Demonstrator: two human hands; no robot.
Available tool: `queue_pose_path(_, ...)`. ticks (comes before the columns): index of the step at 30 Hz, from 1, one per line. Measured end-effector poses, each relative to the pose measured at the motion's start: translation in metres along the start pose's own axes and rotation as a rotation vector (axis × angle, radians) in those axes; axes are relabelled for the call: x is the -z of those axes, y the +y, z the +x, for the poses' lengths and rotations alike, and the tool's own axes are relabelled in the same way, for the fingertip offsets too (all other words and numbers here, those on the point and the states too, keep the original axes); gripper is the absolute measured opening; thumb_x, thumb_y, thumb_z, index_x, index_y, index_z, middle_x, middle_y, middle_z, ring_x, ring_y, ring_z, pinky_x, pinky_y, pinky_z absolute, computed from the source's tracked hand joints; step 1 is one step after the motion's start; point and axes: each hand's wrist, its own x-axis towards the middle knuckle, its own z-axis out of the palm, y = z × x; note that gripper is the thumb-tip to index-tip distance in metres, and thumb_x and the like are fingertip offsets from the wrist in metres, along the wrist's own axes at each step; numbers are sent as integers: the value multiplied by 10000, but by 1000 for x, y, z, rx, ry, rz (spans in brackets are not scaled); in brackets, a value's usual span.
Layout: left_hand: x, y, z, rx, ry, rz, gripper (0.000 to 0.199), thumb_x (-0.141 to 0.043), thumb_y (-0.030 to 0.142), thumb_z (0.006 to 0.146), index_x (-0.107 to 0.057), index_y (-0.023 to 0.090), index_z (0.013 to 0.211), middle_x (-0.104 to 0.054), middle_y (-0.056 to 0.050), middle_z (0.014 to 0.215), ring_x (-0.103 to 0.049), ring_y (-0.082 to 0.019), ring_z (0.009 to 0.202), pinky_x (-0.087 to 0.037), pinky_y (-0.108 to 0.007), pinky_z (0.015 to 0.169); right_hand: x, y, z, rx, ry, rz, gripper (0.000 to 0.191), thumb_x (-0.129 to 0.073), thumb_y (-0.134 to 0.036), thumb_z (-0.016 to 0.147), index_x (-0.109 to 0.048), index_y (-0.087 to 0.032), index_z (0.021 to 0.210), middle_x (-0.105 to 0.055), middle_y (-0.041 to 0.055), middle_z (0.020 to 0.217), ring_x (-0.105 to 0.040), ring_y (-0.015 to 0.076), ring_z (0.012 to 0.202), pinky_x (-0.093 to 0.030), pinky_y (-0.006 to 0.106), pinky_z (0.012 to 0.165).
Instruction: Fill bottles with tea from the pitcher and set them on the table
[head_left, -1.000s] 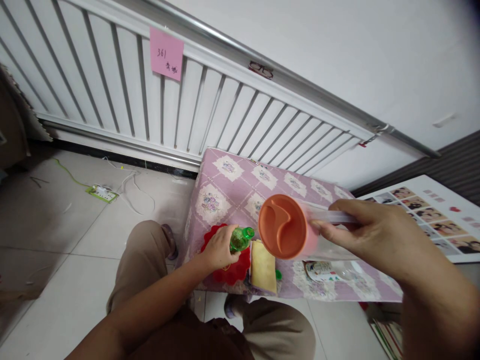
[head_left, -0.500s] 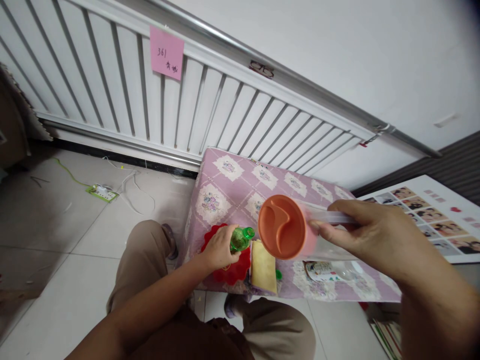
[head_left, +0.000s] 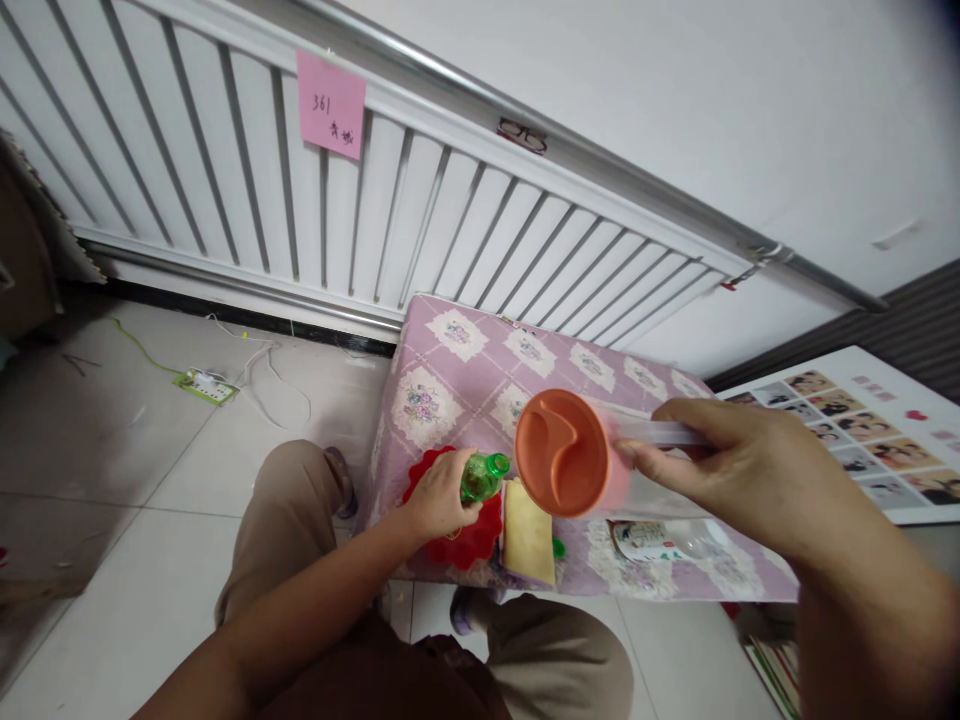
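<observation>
My left hand (head_left: 437, 499) is closed around a green bottle (head_left: 480, 478) above a red scalloped tray (head_left: 480, 538). The bottle is tilted, its open neck pointing right. My right hand (head_left: 739, 465) grips the handle of a clear plastic pitcher (head_left: 634, 450) with an orange lid (head_left: 561, 452). The pitcher is tipped nearly level in the air, lid end towards the bottle; a small gap shows between them. A folded yellow cloth (head_left: 528, 535) lies beside the tray, with a green cap (head_left: 558, 548) at its right edge.
A clear bottle with a printed label (head_left: 645, 541) lies on the flowered purple tablecloth (head_left: 469, 385). Behind the table stands a white radiator (head_left: 375, 210) with a pink note (head_left: 330, 105). A photo board (head_left: 862, 430) is at right, a power strip (head_left: 206, 385) on the floor at left.
</observation>
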Motion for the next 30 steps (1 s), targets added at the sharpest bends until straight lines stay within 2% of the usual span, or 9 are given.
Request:
queue_pose_path(13,1,2,0,6,-5,4,790,-710,193,699,-351,228,1402,-558,-126,1360,-509,-322,1320,-447,-517,1106,1,0,1,13,-1,-9,627,-474,-843,691,-575,-232,591,-495,-29,478,-431,132,450,-326,281,450)
queue_pose_path(23,0,0,0,3,1,3,770,-709,201,704,-366,204,1394,-572,-134,1341,-516,-318,1307,-446,-509,1106,1,-1,1,16,3,-9,575,-501,-787,698,-588,-228,598,-515,-27,487,-444,133,450,-329,274,451)
queue_pose_path(30,0,-1,0,-2,-1,1,781,-708,202,705,-351,207,1401,-558,-139,1360,-509,-319,1315,-438,-508,1114,1,-2,1,27,-3,4,616,-496,-835,692,-570,-231,596,-496,-28,479,-429,132,449,-317,274,446)
